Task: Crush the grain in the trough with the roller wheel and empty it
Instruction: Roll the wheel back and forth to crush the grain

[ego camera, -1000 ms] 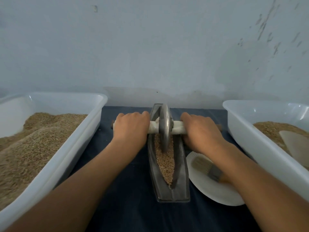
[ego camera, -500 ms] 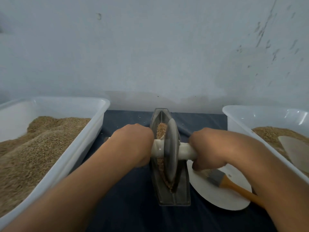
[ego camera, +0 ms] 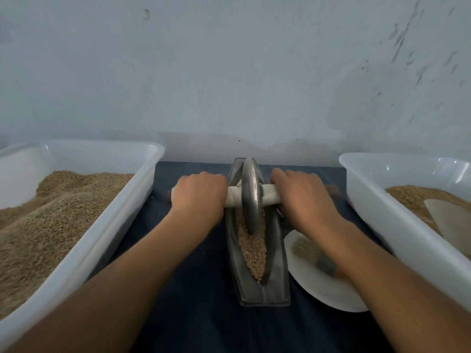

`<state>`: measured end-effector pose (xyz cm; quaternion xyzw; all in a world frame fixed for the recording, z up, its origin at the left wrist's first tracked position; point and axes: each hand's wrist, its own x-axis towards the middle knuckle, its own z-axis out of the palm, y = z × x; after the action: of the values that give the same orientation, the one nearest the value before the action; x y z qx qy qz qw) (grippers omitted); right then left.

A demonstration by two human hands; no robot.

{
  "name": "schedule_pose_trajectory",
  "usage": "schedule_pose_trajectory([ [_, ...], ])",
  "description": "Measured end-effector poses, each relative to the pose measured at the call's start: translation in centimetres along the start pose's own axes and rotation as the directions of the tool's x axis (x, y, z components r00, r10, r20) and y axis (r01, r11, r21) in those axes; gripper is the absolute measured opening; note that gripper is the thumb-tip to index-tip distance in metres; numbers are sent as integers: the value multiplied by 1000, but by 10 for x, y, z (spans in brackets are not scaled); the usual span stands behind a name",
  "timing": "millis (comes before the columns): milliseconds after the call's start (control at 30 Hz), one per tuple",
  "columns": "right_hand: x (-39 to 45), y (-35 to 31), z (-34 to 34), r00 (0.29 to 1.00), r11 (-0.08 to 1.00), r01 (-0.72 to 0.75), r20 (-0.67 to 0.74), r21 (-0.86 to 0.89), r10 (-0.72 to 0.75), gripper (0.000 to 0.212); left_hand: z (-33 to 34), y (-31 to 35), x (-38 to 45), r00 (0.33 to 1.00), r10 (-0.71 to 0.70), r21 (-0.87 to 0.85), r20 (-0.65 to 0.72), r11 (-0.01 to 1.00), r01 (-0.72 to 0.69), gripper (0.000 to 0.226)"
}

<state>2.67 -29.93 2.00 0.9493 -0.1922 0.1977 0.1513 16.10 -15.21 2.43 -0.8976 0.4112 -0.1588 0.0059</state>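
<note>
A narrow metal trough (ego camera: 276, 284) lies lengthwise on the dark cloth in the middle, with brown grain (ego camera: 252, 248) along its groove. The metal roller wheel (ego camera: 251, 194) stands upright in the trough's far end. A white-wrapped axle (ego camera: 270, 196) runs through the wheel. My left hand (ego camera: 200, 193) grips the axle left of the wheel. My right hand (ego camera: 304, 196) grips it on the right side. The wheel's lower edge sits in the grain.
A white tub (ego camera: 107, 225) full of grain stands at the left. A second white tub (ego camera: 397, 225) at the right holds grain and a pale scoop (ego camera: 451, 220). A white plate (ego camera: 318, 284) with a brush (ego camera: 313, 253) lies right of the trough, partly under my forearm. A wall rises close behind.
Half a second ago the wheel was near the trough's front end; both hands have rolled it away from me to the far end, uncovering the grain.
</note>
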Motion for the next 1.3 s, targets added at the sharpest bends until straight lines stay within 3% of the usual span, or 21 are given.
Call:
schedule_pose_trajectory([
  [133,-1,2,15,988,990,-44,-139,134,62,20,16,4,4,952,33,88,-306,996,-6,25],
  [300,0,4,15,981,969,10,-192,248,39,24,24,-2,5,928,31,12,-370,1000,-29,26],
  [467,2,9,0,999,960,-31,-9,279,35,26,17,1,3,965,20,20,-262,1000,-15,32],
  [633,-2,4,-23,969,993,-37,245,109,9,33,-2,-1,-2,997,-12,-28,79,999,14,27],
  [767,-7,-3,-46,895,999,-8,446,37,-10,31,-20,0,-12,966,26,-43,256,999,-16,23],
  [900,-15,-6,-70,763,999,27,645,34,-42,29,-35,2,-21,937,74,-14,342,997,-74,31],
  [1133,-14,-3,-69,730,995,4,680,96,-68,27,-37,4,-21,930,100,-20,353,995,-100,29],
  [1300,-5,2,-43,841,992,-27,539,125,-45,26,-21,2,-12,969,47,-39,242,999,-39,30],
])
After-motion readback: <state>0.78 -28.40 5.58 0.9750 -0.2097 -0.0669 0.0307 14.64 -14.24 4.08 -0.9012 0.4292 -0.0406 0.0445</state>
